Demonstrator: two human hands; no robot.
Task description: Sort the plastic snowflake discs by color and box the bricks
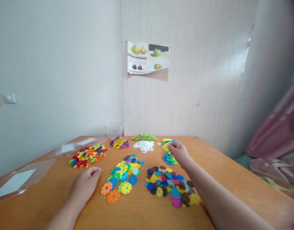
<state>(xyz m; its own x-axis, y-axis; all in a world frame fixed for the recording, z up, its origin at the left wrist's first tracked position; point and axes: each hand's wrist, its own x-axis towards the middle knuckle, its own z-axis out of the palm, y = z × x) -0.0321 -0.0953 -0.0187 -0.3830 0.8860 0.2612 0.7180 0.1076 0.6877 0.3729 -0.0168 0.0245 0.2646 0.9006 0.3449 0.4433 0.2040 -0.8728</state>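
My left hand (86, 183) rests palm down on the wooden table (233, 179), fingers loosely curled, holding nothing, just left of a pile of large coloured gear discs (124, 175). My right hand (179, 152) reaches to the far right pile of small yellow, green and blue pieces (168, 150), fingers bent down onto it; what they pinch is hidden. My right forearm lies beside a pile of dark and bright flower discs (169, 187).
A heap of red, yellow and green sticks (88, 155) lies at the left. Purple-yellow pieces (119, 142), white pieces (143, 146) and green pieces (144, 137) sit at the back. A clear cup (114, 130) and clear plastic lids (17, 180) stand at the left.
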